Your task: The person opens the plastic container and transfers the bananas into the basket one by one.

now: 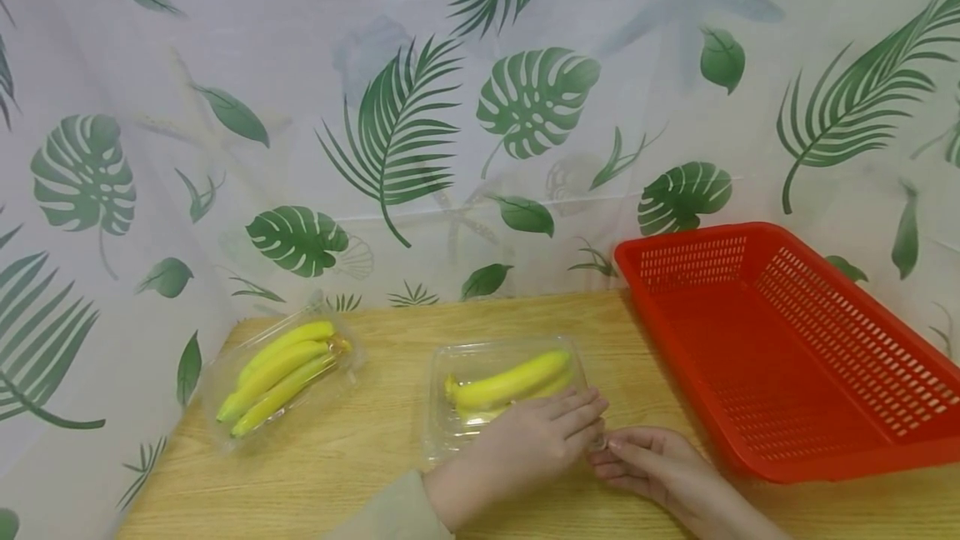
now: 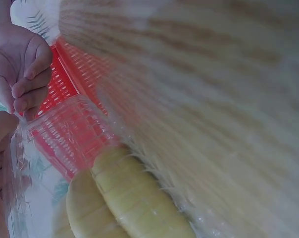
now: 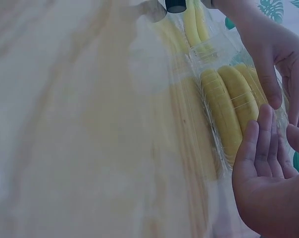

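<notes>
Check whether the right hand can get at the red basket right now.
Probably yes: the red basket sits beside the right hand, with nothing visible between them, though that hand is at the clear container's edge.

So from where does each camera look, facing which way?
Head: on the head, facing forward-down at bananas and red basket; left grip, right grip, left sleeve show.
Left wrist: worn there, facing bananas and basket; both grips at left.
Right wrist: worn there, facing tabletop and bananas; both grips at right.
Both wrist views share bananas and grips.
</notes>
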`<state>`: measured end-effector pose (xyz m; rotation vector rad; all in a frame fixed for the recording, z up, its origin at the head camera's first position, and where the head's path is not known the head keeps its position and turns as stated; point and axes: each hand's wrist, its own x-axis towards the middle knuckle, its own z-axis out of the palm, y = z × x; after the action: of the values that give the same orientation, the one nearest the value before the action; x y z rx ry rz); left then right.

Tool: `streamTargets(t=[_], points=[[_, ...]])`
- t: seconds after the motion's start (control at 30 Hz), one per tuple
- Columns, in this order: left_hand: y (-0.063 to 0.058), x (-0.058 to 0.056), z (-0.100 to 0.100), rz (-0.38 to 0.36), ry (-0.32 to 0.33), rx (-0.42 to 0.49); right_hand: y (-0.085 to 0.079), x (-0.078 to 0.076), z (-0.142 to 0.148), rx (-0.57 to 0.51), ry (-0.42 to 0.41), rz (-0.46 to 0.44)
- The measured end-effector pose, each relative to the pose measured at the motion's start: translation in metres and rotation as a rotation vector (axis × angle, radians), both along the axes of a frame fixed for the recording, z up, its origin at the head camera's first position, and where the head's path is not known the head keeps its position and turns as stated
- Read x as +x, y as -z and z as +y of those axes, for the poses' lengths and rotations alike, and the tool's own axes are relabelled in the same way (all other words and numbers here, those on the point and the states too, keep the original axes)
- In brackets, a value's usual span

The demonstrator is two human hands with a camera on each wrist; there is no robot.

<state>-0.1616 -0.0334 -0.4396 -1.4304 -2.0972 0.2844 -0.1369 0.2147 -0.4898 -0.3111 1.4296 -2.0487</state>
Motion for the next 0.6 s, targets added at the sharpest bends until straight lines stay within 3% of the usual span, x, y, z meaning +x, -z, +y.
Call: streamTargets(t=[0.6], points=[[0.0001,-0.0015,-0.0007,0.078,0.013,-0.027,-0.001,0.0016,-0.0016,0.031,0.025,-0.019]])
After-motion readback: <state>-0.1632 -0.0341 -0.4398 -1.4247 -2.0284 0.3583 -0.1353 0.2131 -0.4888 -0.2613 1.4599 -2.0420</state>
